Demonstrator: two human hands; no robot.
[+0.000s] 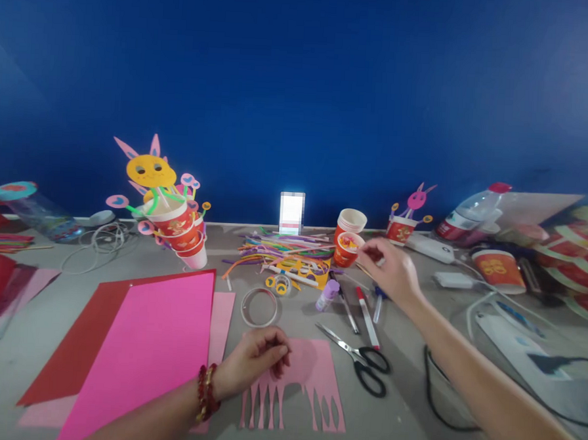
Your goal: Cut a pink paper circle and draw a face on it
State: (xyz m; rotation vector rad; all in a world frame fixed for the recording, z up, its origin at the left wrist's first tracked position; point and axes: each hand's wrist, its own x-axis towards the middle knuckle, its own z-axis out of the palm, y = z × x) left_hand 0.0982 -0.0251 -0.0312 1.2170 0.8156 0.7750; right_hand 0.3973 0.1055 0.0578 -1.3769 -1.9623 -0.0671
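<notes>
My left hand (261,361), with beaded bracelets at its wrist, rests curled above a light pink sheet (310,368) with leaf-shaped pieces cut from its lower edge. Its thumb meets the bent fingers; whatever may be between them is hidden. My right hand (393,268) reaches to the rim of a red paper cup (345,257) that has small coloured bits inside. Thumb and fingertips are pinched together there, and I cannot make out anything in them. Black-handled scissors (358,355) lie partly spread between my arms. A roll of tape (259,307) sits beyond my left hand.
Pink and red sheets (154,344) are stacked at left. Stacked cups with a yellow bunny face (151,171) stand behind them. Several pipe cleaners (283,246), a glue stick (327,295) and a red marker (368,318) lie centrally. Bottle (476,210), cables and a power strip (528,354) crowd the right.
</notes>
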